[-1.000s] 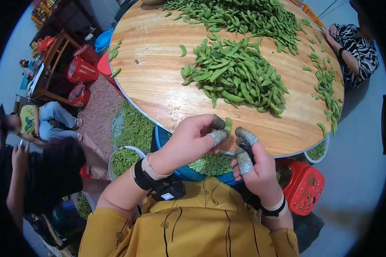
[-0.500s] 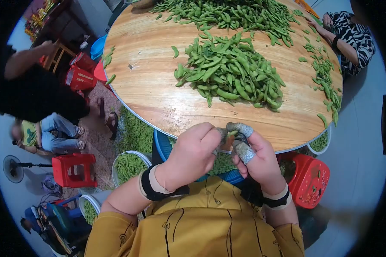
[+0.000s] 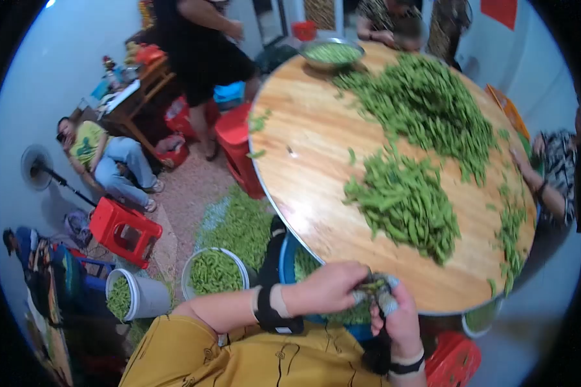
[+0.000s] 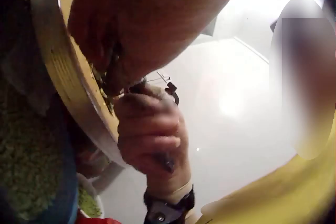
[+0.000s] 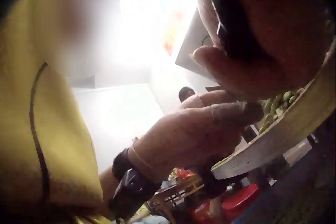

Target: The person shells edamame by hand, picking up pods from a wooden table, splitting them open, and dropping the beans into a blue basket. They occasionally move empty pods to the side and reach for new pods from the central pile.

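My left hand (image 3: 332, 287) and right hand (image 3: 401, 319) meet at the near edge of the round wooden table (image 3: 297, 174). Grey wrapping covers several of their fingertips. A small green edamame pod (image 3: 370, 286) shows between the fingertips, pinched from both sides and mostly hidden by them. In the left wrist view, the fingers of the right hand (image 4: 152, 129) are curled close under the left hand. The right wrist view has the left hand (image 5: 189, 137) reaching in toward the right. Beyond the hands lies a heap of edamame pods (image 3: 407, 203).
A larger pod heap (image 3: 432, 116) and a metal bowl (image 3: 332, 55) stand farther back on the table. Below its edge are a blue tub (image 3: 290, 261) and a white bucket (image 3: 216, 274) of pods. Red stools (image 3: 126, 229) stand around. One person (image 3: 203, 51) stands behind; others sit nearby.
The head view has swung, bringing more of the room in and shifting the table rightward. My hands have come together at the fingertips. The person in black has moved toward the back of the room.
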